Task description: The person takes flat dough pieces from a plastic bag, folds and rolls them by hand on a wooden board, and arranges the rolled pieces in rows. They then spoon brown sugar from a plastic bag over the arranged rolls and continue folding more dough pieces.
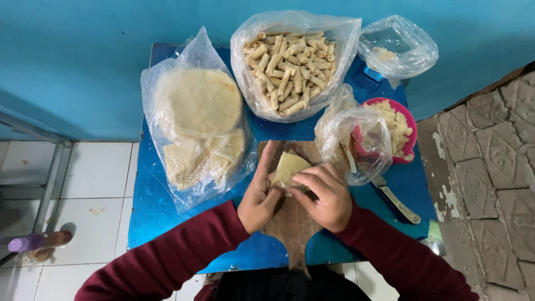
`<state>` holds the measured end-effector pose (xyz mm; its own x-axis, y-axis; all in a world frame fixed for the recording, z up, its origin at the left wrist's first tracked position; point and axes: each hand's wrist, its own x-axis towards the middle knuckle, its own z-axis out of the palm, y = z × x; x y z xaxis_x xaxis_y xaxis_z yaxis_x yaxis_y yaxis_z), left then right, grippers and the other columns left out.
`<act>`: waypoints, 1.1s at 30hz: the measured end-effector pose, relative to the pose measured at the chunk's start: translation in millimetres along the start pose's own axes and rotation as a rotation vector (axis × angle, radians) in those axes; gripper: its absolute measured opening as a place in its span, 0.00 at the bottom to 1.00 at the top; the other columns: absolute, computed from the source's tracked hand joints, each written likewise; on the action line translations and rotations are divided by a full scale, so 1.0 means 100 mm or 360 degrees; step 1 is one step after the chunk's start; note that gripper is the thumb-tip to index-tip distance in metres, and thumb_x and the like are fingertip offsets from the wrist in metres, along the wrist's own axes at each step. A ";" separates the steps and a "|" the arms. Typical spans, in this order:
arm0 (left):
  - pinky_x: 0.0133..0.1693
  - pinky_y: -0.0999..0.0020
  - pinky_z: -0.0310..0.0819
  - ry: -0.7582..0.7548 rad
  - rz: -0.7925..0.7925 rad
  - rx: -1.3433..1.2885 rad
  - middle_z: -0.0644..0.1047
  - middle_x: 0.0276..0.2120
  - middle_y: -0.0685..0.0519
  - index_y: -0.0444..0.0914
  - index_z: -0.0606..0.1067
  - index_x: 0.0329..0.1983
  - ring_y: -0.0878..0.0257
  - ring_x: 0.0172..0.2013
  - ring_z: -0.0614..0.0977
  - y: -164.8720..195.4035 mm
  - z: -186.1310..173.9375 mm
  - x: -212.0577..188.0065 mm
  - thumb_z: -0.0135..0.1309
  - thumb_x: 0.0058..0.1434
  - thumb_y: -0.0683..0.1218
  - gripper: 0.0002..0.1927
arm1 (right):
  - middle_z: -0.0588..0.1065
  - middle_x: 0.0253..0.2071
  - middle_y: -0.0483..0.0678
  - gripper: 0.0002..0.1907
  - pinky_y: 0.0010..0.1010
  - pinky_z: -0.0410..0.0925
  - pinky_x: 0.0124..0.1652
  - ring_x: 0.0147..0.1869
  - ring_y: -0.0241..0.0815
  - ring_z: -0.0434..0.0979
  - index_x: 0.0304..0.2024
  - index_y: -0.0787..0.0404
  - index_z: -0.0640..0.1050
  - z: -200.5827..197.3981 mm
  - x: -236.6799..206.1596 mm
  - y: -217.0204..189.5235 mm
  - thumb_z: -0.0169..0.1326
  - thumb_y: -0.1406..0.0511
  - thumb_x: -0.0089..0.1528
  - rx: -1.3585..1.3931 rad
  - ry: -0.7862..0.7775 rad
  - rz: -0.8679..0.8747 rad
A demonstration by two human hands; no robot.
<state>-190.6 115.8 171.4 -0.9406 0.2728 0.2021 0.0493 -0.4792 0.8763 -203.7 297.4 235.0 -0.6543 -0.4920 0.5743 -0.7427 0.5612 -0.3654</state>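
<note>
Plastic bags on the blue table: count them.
4: one holding flat wrappers at left, one of rolled pieces in the middle, a near-empty one top right, one beside the pink bowl.

You get soft, even daylight here, bright enough and without hard shadows. Glare glints off the plastic bags (mostly on their creases), and the blue table shines faintly. Wide-lens bending curves the frame's edges; focus stays sharp centrally.

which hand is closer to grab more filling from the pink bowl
Right. The right hand is on the wrapper nearest the pink bowl; the left hand sits farther away.
</note>
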 end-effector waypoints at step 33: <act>0.56 0.65 0.77 0.0526 -0.0059 -0.0183 0.73 0.54 0.49 0.46 0.44 0.82 0.66 0.48 0.76 -0.19 -0.11 0.00 0.33 0.71 0.33 0.38 | 0.77 0.36 0.46 0.07 0.37 0.63 0.43 0.41 0.46 0.76 0.33 0.59 0.76 0.01 -0.16 -0.13 0.63 0.68 0.56 -0.0234 -0.0287 0.0119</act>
<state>-195.0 115.9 149.7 -0.9999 0.0161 0.0020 -0.0075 -0.5702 0.8215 -183.8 297.8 229.6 -0.7312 -0.5490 0.4049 -0.6713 0.6848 -0.2835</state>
